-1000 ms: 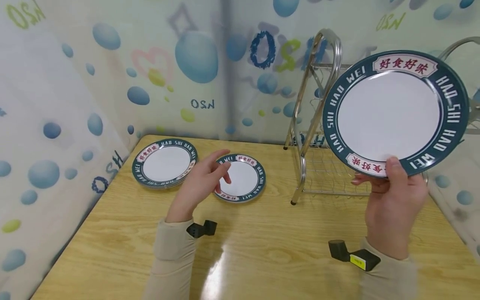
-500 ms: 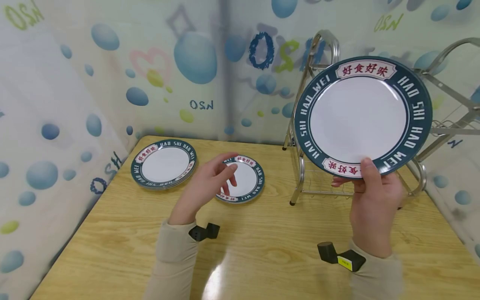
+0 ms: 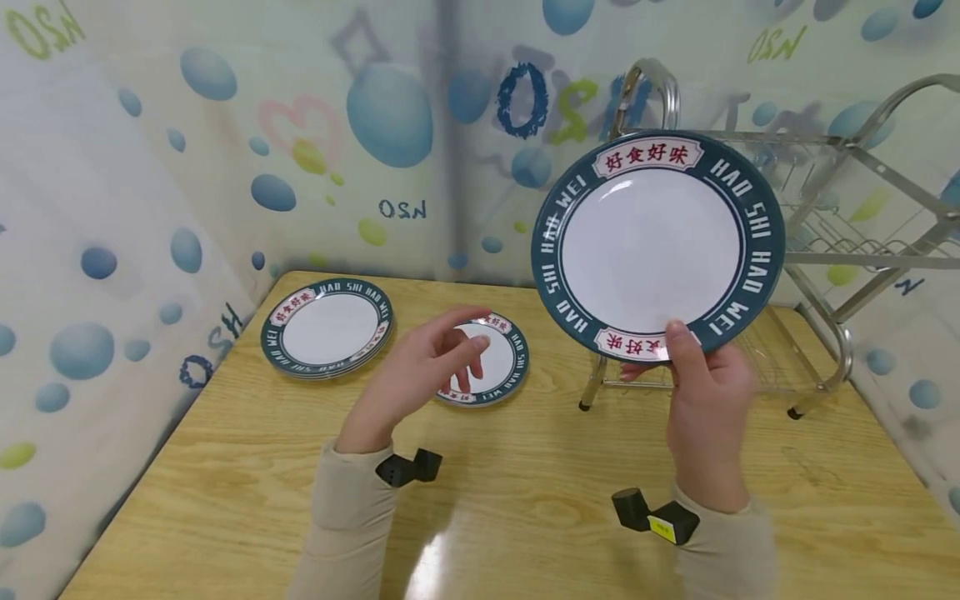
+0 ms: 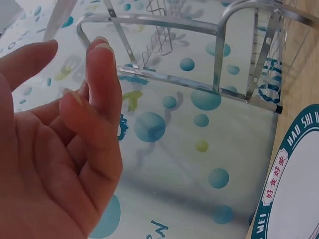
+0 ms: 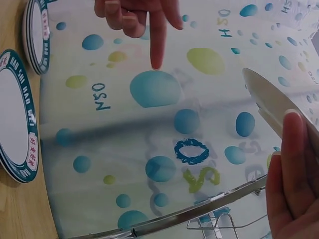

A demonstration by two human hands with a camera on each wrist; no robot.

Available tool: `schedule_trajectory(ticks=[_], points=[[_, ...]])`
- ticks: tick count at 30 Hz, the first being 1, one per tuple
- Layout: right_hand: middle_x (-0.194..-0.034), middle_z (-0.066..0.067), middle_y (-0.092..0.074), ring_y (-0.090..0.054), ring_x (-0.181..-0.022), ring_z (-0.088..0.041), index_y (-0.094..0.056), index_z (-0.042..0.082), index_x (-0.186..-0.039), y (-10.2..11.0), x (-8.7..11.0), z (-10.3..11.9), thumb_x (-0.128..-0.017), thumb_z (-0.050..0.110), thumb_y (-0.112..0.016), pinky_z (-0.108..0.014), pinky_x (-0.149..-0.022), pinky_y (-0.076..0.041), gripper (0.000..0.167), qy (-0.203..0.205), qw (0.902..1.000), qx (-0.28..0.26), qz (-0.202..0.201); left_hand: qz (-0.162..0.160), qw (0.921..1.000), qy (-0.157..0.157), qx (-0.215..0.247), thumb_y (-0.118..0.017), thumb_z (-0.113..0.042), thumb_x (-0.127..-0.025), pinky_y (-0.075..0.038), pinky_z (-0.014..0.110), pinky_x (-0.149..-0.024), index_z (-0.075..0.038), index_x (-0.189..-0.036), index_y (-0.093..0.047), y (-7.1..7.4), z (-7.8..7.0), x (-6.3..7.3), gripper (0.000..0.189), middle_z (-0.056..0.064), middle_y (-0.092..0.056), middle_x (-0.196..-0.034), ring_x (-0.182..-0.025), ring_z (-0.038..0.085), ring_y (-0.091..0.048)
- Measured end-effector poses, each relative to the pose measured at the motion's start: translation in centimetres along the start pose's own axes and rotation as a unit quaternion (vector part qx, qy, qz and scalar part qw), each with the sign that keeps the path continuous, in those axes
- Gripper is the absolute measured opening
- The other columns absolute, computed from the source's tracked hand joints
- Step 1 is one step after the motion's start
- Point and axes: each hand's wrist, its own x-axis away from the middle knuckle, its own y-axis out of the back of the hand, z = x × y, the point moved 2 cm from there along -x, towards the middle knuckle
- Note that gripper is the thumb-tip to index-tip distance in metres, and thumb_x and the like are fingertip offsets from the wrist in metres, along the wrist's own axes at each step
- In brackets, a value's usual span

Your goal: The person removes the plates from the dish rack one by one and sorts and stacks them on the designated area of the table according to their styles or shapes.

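A large round plate (image 3: 652, 250) with a white centre and a dark green lettered rim is held up in front of the wire rack. My right hand (image 3: 708, 417) pinches its lower edge, thumb on the face and fingers behind; the right wrist view shows the plate (image 5: 276, 99) edge-on. Over a smaller matching plate (image 3: 495, 367) on the table hovers my left hand (image 3: 416, 371), fingers loosely bent and holding nothing. That hand hides the small plate's left part. Left of it lies a stack of large plates (image 3: 330, 329) in the same pattern.
A two-tier chrome rack (image 3: 847, 350) stands at the back right, partly behind the raised plate. The wooden table (image 3: 540, 500) meets a bubble-patterned wall covering (image 3: 300, 225) at the back and left. Each wrist wears a black camera (image 3: 660, 517).
My right hand has carried the large plate leftward and slightly down, uncovering more of the rack. The left hand has shifted slightly right over the small plate.
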Motion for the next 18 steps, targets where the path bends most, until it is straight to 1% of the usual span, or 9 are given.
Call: schedule_trajectory(ticks=[3, 5, 7, 9, 12, 16, 18], points=[[-0.093, -0.023, -0.062, -0.058, -0.052, -0.027, -0.054, -0.009, -0.111, -0.3, 0.2, -0.2, -0.091, 0.008, -0.050, -0.030, -0.051, -0.050, 0.026, 0.004, 0.9996, 0.027, 0.010, 0.008, 1.0000, -0.006, 0.001, -0.050, -0.036, -0.090, -0.045, 0.036, -0.055, -0.027, -0.126, -0.046, -0.1, -1.1, 0.4, 0.037, 0.007, -0.060, -0.074, -0.062, 0.023, -0.056], [-0.091, -0.022, -0.063, -0.058, -0.051, -0.027, -0.055, -0.008, -0.109, -0.6, 0.3, -0.2, -0.091, 0.009, -0.050, -0.031, -0.050, -0.050, 0.026, 0.001, 0.9991, 0.040, 0.016, 0.008, 0.9999, -0.005, -0.004, -0.050, -0.034, -0.091, -0.045, 0.035, -0.055, -0.026, -0.127, -0.045, -0.1, -1.5, 0.5, 0.038, 0.005, -0.060, -0.074, -0.063, 0.023, -0.056], [-0.089, -0.021, -0.063, -0.059, -0.052, -0.027, -0.056, -0.006, -0.108, -0.8, 0.4, -0.3, -0.091, 0.011, -0.050, -0.031, -0.054, -0.051, 0.025, -0.006, 0.9979, 0.061, 0.020, 0.009, 0.9999, -0.003, -0.008, -0.049, -0.033, -0.091, -0.045, 0.035, -0.056, -0.025, -0.127, -0.045, -0.1, -1.7, 0.6, 0.038, 0.005, -0.060, -0.074, -0.064, 0.024, -0.056], [-0.088, -0.018, -0.064, -0.060, -0.054, -0.026, -0.056, -0.004, -0.107, -1.0, 0.6, -0.4, -0.091, 0.014, -0.051, -0.029, -0.059, -0.051, 0.024, -0.019, 0.9960, 0.085, 0.019, 0.008, 0.9999, -0.002, -0.009, -0.049, -0.033, -0.091, -0.045, 0.035, -0.056, -0.024, -0.128, -0.045, -0.1, -1.7, 0.7, 0.038, 0.005, -0.060, -0.075, -0.064, 0.024, -0.056], [-0.087, -0.015, -0.064, -0.061, -0.056, -0.025, -0.057, -0.001, -0.107, -1.4, 0.8, -0.5, -0.091, 0.016, -0.050, -0.028, -0.063, -0.051, 0.024, -0.033, 0.9926, 0.113, 0.030, 0.010, 0.9999, -0.004, -0.004, -0.049, -0.035, -0.091, -0.045, 0.036, -0.056, -0.025, -0.128, -0.045, -0.2, -1.6, 0.7, 0.039, 0.005, -0.059, -0.075, -0.065, 0.024, -0.056], [-0.084, -0.014, -0.065, -0.060, -0.057, -0.026, -0.057, 0.000, -0.106, -1.9, 1.0, -0.7, -0.092, 0.016, -0.048, -0.030, -0.055, -0.051, 0.023, -0.036, 0.9906, 0.120, 0.054, 0.008, 0.9999, 0.000, 0.006, -0.049, -0.043, -0.089, -0.045, 0.037, -0.056, -0.030, -0.127, -0.044, -0.2, -0.8, 0.3, 0.040, 0.006, -0.059, -0.076, -0.065, 0.025, -0.056], [-0.080, -0.014, -0.065, -0.060, -0.055, -0.026, -0.057, -0.002, -0.103, -2.2, 1.0, -1.0, -0.092, 0.014, -0.049, -0.030, -0.052, -0.050, 0.022, -0.038, 0.9908, 0.114, 0.062, 0.006, 0.9999, 0.000, 0.009, -0.049, -0.047, -0.087, -0.046, 0.037, -0.056, -0.032, -0.127, -0.044, -0.2, -0.1, 0.0, 0.042, 0.005, -0.060, -0.077, -0.065, 0.024, -0.057]])
